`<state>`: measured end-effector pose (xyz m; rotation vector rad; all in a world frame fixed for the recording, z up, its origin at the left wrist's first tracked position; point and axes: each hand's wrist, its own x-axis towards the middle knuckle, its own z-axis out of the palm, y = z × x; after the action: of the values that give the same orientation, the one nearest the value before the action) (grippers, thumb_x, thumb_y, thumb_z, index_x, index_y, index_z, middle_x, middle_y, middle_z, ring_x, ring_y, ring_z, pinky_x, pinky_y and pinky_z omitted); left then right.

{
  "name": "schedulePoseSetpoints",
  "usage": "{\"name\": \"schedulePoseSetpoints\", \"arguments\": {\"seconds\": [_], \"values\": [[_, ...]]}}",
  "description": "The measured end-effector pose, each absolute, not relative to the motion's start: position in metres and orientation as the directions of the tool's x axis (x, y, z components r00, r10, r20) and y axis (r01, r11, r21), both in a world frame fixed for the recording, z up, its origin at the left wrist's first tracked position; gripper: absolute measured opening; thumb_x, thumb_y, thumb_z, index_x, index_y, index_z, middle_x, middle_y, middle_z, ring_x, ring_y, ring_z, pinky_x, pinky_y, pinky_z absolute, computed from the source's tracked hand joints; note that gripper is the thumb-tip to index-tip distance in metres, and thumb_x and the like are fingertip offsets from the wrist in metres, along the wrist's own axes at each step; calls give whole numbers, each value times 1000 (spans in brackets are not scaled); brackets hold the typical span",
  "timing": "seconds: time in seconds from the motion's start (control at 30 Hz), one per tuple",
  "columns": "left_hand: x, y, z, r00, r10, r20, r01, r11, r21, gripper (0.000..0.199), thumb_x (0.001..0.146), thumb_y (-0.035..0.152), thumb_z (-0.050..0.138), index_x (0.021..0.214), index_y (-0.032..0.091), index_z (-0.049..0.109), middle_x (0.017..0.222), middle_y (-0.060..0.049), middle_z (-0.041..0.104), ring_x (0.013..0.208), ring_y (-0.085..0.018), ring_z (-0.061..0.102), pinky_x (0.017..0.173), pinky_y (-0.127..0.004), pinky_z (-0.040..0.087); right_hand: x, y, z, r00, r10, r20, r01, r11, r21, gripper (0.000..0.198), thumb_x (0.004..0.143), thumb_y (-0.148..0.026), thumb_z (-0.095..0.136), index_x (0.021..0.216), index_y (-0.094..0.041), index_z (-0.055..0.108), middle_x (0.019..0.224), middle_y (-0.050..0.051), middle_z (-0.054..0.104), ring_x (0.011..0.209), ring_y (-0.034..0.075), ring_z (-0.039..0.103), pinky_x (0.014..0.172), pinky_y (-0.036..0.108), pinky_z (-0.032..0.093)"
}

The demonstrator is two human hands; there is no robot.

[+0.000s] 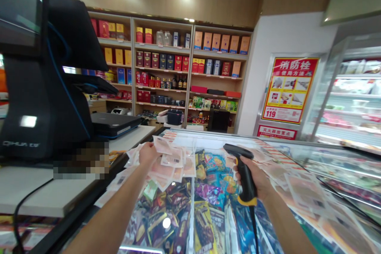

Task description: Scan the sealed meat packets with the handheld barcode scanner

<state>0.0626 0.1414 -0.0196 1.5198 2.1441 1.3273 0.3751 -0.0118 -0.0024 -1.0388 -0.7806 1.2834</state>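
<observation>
My left hand (146,154) is closed on the edge of a flat, pale plastic packet (162,145). Beneath it a loose pile of similar packets (166,172) lies on the freezer's glass top, one showing a barcode. My right hand (258,180) grips a black and yellow barcode scanner (247,178) by its handle, its head tilted toward the left and its cable hanging down. More flat packets (306,188) are spread on the glass to the right of that hand. Through the glass, colourful wrapped ice creams (208,194) show below both hands.
At left, a black checkout terminal (38,99) stands on a white counter (38,198), with a cable over its edge. Shelves (162,49) of boxed goods line the back wall. A red fire-hydrant sign (290,89) and a lit display fridge (354,99) are on the right.
</observation>
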Motion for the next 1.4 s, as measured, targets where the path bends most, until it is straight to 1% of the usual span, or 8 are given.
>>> {"name": "schedulePoseSetpoints", "arguments": {"seconds": [0.17,0.37,0.57,0.73,0.87,1.17,1.3,1.4], "values": [[52,143,-20,-521,818,243,617,164,770,23,73,26,44,89,14,55,83,-8,61,77,-19,57,64,-30,42,393,-15,-4,246,966,-85,-352,7,-936,22,65,-36,55,73,-16,51,51,-2,55,38,8,48,33,20,41],[73,128,0,-587,728,354,649,163,743,41,71,23,39,109,8,41,112,-19,43,106,-31,38,80,-43,35,422,-16,-13,371,920,-124,-322,2,-947,21,65,-35,55,71,-15,51,51,-1,56,37,9,49,32,19,40],[152,115,4,-314,838,446,758,-61,649,42,69,24,43,109,13,40,113,-11,44,108,-22,37,88,-32,30,439,-18,-20,443,889,-117,-293,20,-956,22,63,-35,56,69,-14,52,49,0,56,37,9,50,33,19,40],[241,94,-20,-29,953,302,757,-176,629,40,66,30,48,103,14,45,101,-10,55,96,-19,49,76,-25,38,447,-18,-21,502,858,-106,-256,30,-966,21,62,-34,57,67,-15,51,47,-1,55,35,9,49,31,20,40],[293,74,-42,142,977,162,762,-212,612,36,63,33,52,95,18,48,93,-7,60,86,-19,55,66,-24,40,457,-18,-26,524,846,-98,-249,43,-967,23,60,-35,59,66,-15,51,46,-2,54,35,9,48,30,20,39],[337,60,-58,195,970,144,817,-242,523,53,57,48,56,98,17,43,100,-10,55,98,-24,46,77,-35,35,468,-25,-26,584,804,-111,-222,27,-975,25,58,-37,59,65,-15,49,47,-1,55,35,10,48,30,21,38],[346,59,-63,209,962,176,831,-270,486,59,52,42,61,101,17,41,103,-9,54,100,-24,44,79,-36,33,471,-27,-26,590,799,-115,-224,25,-974,25,58,-38,59,66,-16,48,47,-2,54,35,9,47,30,20,38],[349,63,-66,221,963,153,838,-268,475,50,55,34,60,99,16,43,95,-9,57,95,-23,48,77,-35,35,470,-26,-27,585,805,-100,-209,30,-977,25,58,-38,60,65,-17,49,46,-2,54,36,10,48,30,20,37]]}}
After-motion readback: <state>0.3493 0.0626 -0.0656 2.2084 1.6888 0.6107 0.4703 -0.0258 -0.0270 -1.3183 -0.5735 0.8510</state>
